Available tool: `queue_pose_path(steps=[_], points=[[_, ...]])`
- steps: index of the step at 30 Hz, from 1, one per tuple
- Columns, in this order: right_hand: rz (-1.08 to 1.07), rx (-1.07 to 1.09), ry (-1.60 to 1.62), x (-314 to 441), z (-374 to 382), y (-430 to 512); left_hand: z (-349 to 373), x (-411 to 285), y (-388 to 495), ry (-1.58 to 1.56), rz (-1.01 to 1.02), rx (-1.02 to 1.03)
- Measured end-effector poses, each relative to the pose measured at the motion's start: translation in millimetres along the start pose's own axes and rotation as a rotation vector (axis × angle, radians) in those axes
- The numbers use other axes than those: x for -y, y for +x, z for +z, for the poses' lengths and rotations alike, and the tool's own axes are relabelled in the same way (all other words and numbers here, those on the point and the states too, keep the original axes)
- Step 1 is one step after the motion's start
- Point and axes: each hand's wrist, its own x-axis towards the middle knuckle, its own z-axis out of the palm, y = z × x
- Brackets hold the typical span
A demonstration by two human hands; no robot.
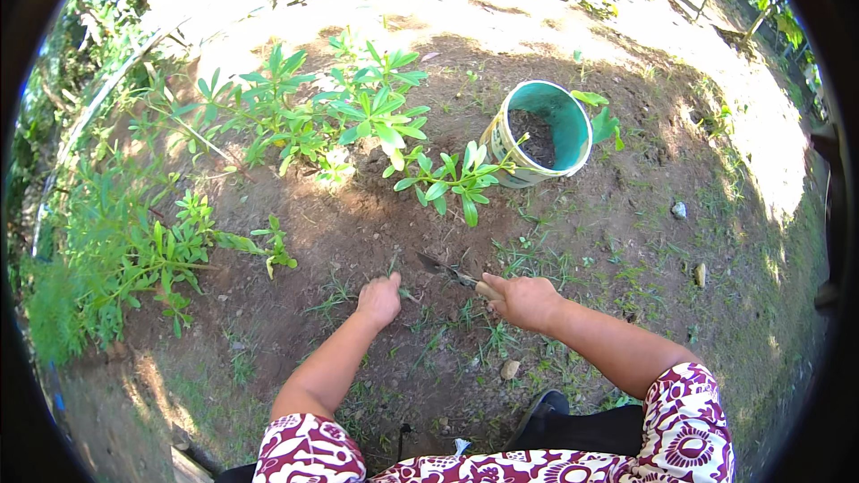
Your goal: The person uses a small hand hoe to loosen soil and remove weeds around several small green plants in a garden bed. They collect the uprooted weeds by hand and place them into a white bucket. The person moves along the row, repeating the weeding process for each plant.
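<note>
My right hand (530, 303) is closed around the light wooden handle of a garden trowel (458, 275). The trowel's dark metal blade points up and left, close to the bare brown soil (376, 228). Left of the blade, my left hand (380, 300) is low over the ground with its fingers curled together. Thin green blades of grass (407, 294) stick out at its fingertips, which hide where they are pinched. Just beyond the trowel, a leafy green plant (453, 181) leans over the soil.
A tilted plastic bucket (570, 127), green inside with dark soil in it, stands beyond my right hand. Bushy plants (376, 107) grow ahead, with more plants (161, 248) at the left. Stones (510, 369) and grass tufts dot the ground. My shoe (547, 406) is at the bottom.
</note>
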Motion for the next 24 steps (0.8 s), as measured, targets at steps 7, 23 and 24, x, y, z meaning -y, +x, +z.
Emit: queue_pose_path(steps=[7, 23, 24], points=[[0.313, 0.056, 0.495, -70, -24, -44, -12, -56, -2, -0.009, 0.326, -0.212], [0.556, -0.377, 1.076, -91, -71, -161, -92, -274, 146, -1.824, -0.274, -0.069], [0.553, -0.347, 1.069, -89, -71, -169, -87, -277, 142, -1.828, -0.281, -0.089]])
